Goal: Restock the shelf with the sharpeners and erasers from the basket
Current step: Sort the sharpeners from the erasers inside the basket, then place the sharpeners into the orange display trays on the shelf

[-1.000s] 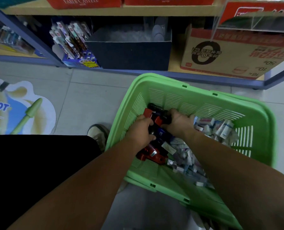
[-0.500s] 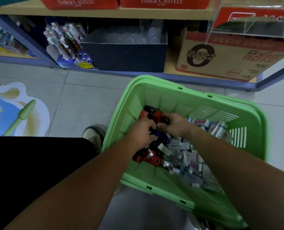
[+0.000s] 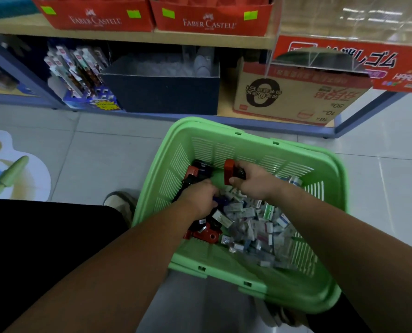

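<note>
A green plastic basket (image 3: 325,169) stands on the floor in front of the shelf. Red and black sharpeners (image 3: 206,233) lie in its left half, and several small wrapped erasers (image 3: 255,224) fill the middle and right. My right hand (image 3: 255,182) grips a red and black sharpener (image 3: 231,173), lifted a little above the pile. My left hand (image 3: 197,199) reaches down among the dark sharpeners at the left wall, fingers curled round one of them; its grip is partly hidden.
The bottom shelf holds a dark blue box (image 3: 161,90), a pen display (image 3: 80,75) and a cardboard carton (image 3: 296,92). Red Faber-Castell boxes (image 3: 212,18) sit on the shelf above. A clear acrylic case (image 3: 332,49) juts out at right. My shoe (image 3: 120,203) is beside the basket.
My right hand has pulled a red and black sharpener up and to the right, away from my left hand. The view has tilted upward, showing more of the shelf.
</note>
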